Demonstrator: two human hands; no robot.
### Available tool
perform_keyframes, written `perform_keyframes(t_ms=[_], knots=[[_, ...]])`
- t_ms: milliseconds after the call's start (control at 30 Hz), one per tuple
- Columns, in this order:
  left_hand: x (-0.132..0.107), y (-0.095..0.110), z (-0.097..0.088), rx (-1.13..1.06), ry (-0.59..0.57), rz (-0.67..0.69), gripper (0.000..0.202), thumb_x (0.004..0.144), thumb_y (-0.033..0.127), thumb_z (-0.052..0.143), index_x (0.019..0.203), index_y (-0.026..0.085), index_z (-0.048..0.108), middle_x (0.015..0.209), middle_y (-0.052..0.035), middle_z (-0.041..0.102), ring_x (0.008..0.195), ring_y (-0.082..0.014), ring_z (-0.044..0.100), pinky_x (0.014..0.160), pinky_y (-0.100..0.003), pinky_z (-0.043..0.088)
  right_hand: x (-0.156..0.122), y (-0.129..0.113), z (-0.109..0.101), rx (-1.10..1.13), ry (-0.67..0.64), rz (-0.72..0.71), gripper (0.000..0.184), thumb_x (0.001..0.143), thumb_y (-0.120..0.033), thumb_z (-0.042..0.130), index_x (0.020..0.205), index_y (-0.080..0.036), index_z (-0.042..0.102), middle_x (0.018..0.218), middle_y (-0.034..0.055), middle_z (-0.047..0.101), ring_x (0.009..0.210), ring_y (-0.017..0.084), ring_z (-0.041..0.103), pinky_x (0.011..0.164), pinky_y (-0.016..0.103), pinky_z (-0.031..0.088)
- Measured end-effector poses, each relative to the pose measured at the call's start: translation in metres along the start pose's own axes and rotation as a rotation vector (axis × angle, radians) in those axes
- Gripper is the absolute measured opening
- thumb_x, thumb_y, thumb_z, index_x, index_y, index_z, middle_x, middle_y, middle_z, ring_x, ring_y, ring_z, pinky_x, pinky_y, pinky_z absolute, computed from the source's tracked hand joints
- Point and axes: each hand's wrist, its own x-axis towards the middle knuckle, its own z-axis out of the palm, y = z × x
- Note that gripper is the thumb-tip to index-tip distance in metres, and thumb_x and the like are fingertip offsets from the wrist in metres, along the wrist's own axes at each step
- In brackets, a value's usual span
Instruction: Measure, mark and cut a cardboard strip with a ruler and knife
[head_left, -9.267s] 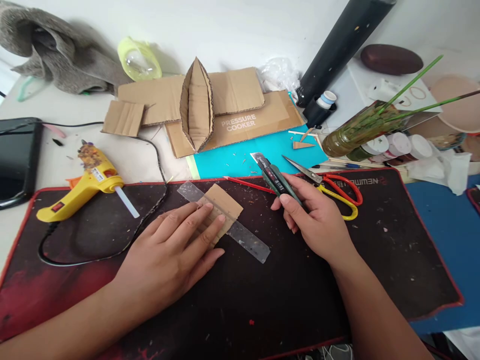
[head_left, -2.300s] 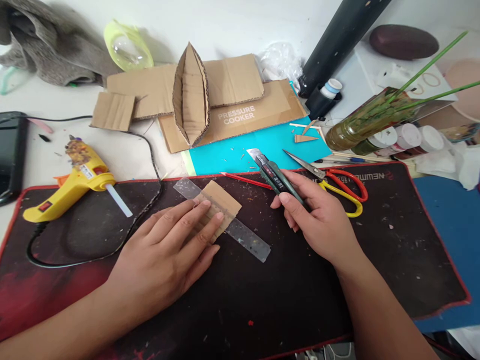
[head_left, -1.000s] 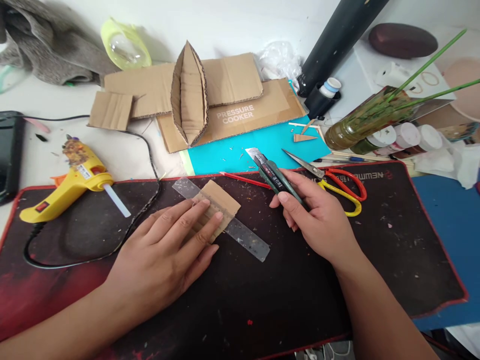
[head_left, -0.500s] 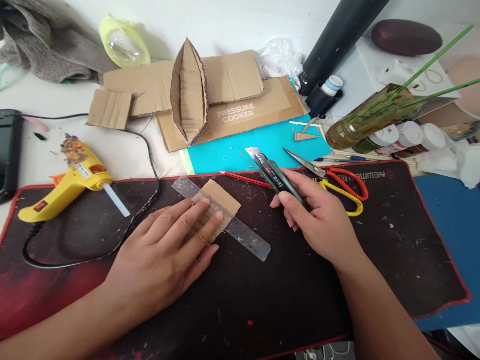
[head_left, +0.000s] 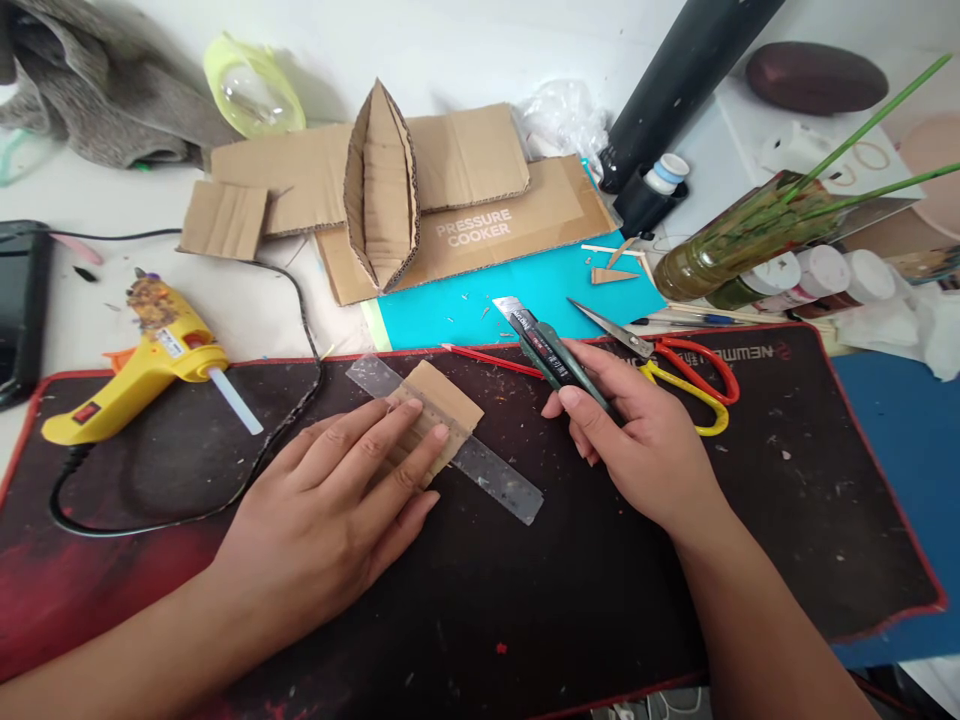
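Note:
My left hand (head_left: 322,500) lies with its fingers stretched out flat, pressing a clear plastic ruler (head_left: 499,480) onto a small cardboard piece (head_left: 448,393). The ruler crosses the cardboard at a slant, and the fingers hide part of both. My right hand (head_left: 637,430) is wrapped around a dark green utility knife (head_left: 551,355). Its blade is out, points up and to the left, and is apart from the cardboard. Behind the knife lies a red pencil (head_left: 491,360). Scissors (head_left: 667,370) with red and yellow handles rest just beyond my right hand.
A yellow glue gun (head_left: 142,370) and its black cord lie left on the dark desk mat (head_left: 480,600). At the back, a pointed-oval cardboard form (head_left: 381,190) stands among flat cardboard (head_left: 472,150) and blue paper (head_left: 540,290). Paint jars (head_left: 817,270) and a bottle (head_left: 697,250) are at right.

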Motion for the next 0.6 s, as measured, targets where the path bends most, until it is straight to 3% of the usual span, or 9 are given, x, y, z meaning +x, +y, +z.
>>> perform_keyframes(t_ms=[600], knots=[[0.0007, 0.0001, -0.0004, -0.014, 0.001, 0.003, 0.048, 0.105, 0.028, 0.070, 0.151, 0.016, 0.067, 0.150, -0.0186, 0.072, 0.135, -0.0370, 0.070, 0.107, -0.048, 0.058, 0.0002, 0.0010, 0.0000, -0.008, 0.003, 0.004, 0.049, 0.109, -0.048, 0.069, 0.154, -0.028, 0.070, 0.098, 0.0041, 0.080, 0.056, 0.012, 0.059, 0.048, 0.026, 0.052]])
